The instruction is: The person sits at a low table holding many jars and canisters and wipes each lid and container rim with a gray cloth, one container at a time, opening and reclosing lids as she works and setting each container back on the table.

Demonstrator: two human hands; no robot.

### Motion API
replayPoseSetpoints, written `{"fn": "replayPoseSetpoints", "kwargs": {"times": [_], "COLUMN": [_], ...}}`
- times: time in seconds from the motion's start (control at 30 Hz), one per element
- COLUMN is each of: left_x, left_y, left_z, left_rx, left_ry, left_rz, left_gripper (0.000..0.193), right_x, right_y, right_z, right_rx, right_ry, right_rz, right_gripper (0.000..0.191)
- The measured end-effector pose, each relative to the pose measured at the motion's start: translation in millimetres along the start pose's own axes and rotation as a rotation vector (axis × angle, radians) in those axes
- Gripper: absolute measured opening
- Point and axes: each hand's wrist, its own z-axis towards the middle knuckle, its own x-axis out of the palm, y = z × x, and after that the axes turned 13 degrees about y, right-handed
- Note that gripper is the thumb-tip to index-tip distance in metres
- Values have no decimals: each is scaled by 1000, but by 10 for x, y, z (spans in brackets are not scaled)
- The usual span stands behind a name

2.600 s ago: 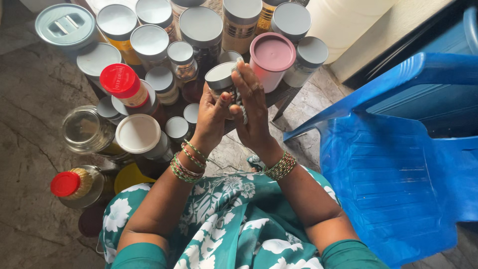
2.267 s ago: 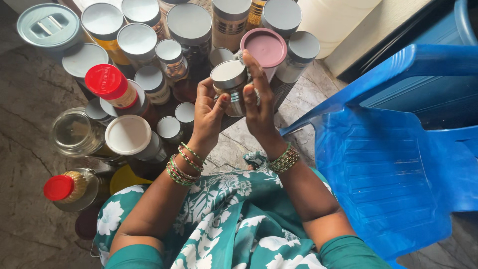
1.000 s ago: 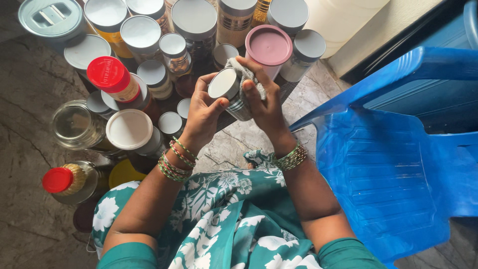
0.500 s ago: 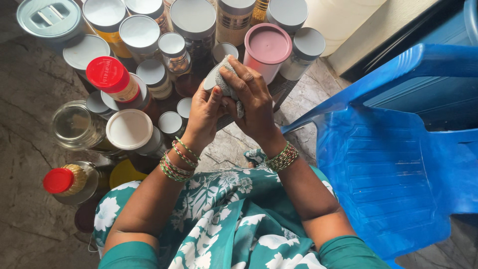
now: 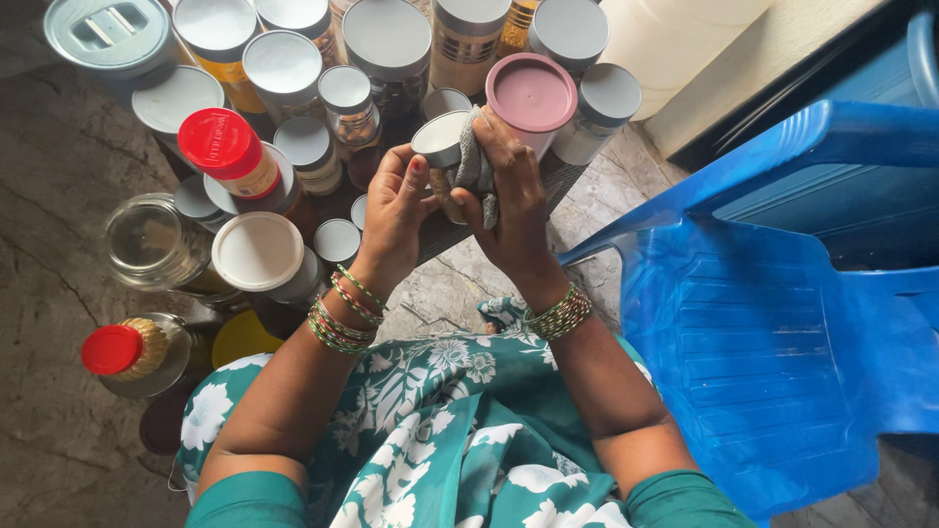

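Note:
My left hand (image 5: 394,200) grips a small jar with a silver lid (image 5: 440,140), held up above the floor in front of me. Against the jar's side my right hand (image 5: 514,205) presses a grey cloth (image 5: 472,161). Both wrists wear green and red bangles. Right behind the hands stands a container with a pink lid (image 5: 531,95).
Several jars and tins with silver, white and red lids crowd the stone floor (image 5: 59,196) ahead and to the left, including a red-capped bottle (image 5: 223,147), a lidless glass jar (image 5: 147,240) and a white-lidded jar (image 5: 257,252). A blue plastic chair (image 5: 773,293) stands at the right.
The small jar has been turned and tilted between my hands, and the right hand with the cloth has slid around its side. The other jars have stayed in place.

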Motion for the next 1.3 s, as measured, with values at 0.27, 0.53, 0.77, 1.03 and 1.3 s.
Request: {"fn": "replayPoseSetpoints", "kwargs": {"times": [0.27, 0.53, 0.77, 1.03, 1.3], "left_x": [81, 225, 308, 222, 352], "left_y": [-324, -292, -285, -355, -155], "left_z": [-47, -67, -77, -85, -78], "left_rx": [-3, 50, 39, 32, 68], "left_ry": [149, 149, 109, 178, 121], "left_rz": [-6, 199, 242, 92, 238], "left_gripper": [64, 70, 64, 69, 74], "right_x": [112, -48, -79, -137, -132], "right_y": [87, 20, 104, 80, 127], "right_z": [179, -9, 24, 65, 39], "right_rx": [74, 79, 7, 184, 40], "right_ry": [52, 12, 13, 23, -16], "right_rz": [412, 367, -52, 580, 123], "right_gripper": [55, 63, 58, 63, 54]}}
